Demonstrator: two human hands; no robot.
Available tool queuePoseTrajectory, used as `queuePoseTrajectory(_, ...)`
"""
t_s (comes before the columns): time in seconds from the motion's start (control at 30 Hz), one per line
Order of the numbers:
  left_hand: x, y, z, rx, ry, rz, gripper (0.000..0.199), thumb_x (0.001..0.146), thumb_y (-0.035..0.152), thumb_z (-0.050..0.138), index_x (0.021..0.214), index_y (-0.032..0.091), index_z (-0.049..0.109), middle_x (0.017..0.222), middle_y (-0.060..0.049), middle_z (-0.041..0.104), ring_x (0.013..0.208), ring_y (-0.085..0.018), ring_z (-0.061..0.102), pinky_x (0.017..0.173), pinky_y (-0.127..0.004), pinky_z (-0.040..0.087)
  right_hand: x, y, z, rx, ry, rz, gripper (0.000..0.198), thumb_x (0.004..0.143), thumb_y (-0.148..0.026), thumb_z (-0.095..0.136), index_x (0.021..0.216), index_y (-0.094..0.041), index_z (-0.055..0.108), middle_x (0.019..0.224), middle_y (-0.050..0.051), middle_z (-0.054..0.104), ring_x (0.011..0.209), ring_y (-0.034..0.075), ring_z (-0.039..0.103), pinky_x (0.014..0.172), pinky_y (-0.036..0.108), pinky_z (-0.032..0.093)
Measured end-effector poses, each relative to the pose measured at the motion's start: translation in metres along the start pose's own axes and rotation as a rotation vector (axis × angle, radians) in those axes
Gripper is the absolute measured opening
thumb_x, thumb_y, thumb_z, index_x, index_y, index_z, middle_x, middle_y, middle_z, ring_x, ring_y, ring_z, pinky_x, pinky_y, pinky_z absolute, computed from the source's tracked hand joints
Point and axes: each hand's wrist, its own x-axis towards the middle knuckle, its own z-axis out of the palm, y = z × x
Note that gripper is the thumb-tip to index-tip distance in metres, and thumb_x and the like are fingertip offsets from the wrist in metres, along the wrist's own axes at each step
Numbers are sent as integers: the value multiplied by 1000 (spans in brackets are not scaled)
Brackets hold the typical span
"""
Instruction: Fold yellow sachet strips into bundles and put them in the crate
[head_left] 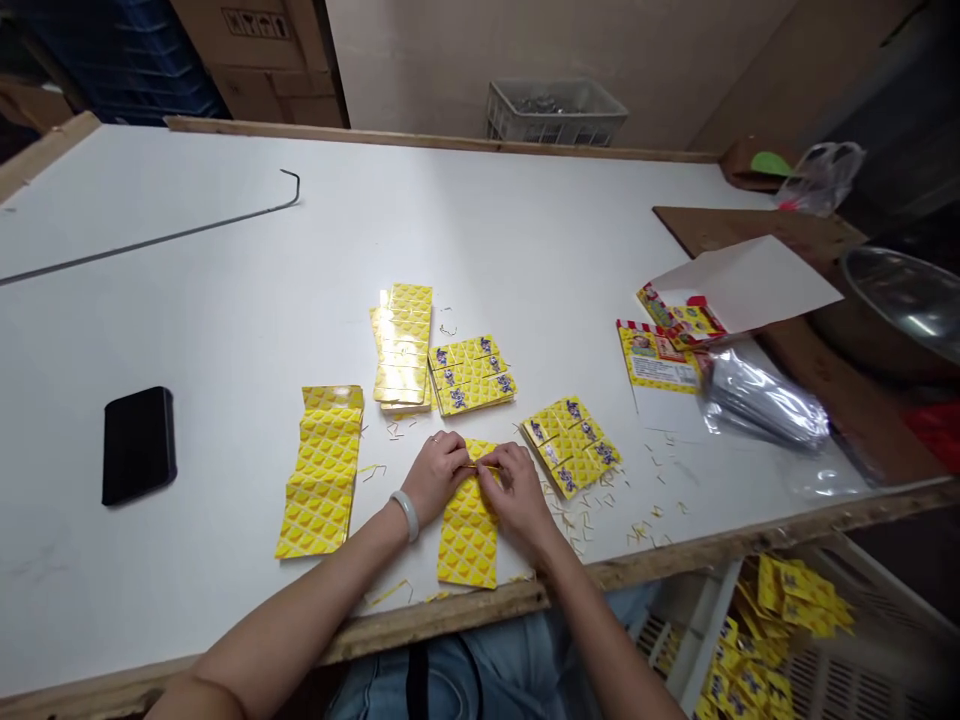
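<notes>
Handling a yellow strip (469, 545), apparently folding or parting it along a crosswise line; the next move seems to call for even pressure from both sides. Left fingers (454, 460) and right fingers (510, 461) are nearly closed, each pinching the strip, side by side; its free length lies nearer than they do, on the tabletop (225, 320). A stack (574, 447) lies to their right.

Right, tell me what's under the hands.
A yellow patterned strip, its top and lower part showing; what the left hand and right hand cover cannot be seen.
</notes>
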Motion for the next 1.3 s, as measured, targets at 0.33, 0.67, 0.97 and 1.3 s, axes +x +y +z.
queuePoseTrajectory(0.33, 0, -3, 1, -35, 43, -6, 13, 78, 23, 63, 74, 17, 52, 92, -7, 50, 84, -20, 49, 75, -36, 47, 22, -21, 15, -111, 163, 266, 25, 82, -32, 52, 61, -19, 55, 68, 3, 59, 70, 18, 50, 68, 32, 38)
queuePoseTrajectory(0.67, -20, 26, -46, -91, 86, 237, 55, 76, 36, 65, 125, 23, 45, 119, -11, 43, 111, -24, 45, 97, -42, 40, -83, 20, -74, -536, 592, -36, 25, 80, -38, 61, 93, -16, 58, 113, 15, 53, 114, 30, 42, 96, 51, 34)
queuePoseTrajectory(0.97, -48, 16, -9, -108, -120, 180, 13, 85, 29, 55, 81, 17, 61, 90, -6, 54, 85, -15, 51, 74, -29, 45, -74, -14, -18, -16, 68, -146, 22, 80, -16, 54, 101, -22, 58, 97, 6, 60, 96, 20, 52, 86, 36, 45)
queuePoseTrajectory(1.3, -48, 14, -2, -21, -70, 232, 18, 87, 22, 49, 71, 18, 56, 82, -4, 53, 76, -14, 52, 68, -27, 47, -68, -15, -2, -133, 52, -64, 18, 79, -19, 59, 94, -23, 69, 89, 5, 57, 91, 20, 49, 81, 34, 41)
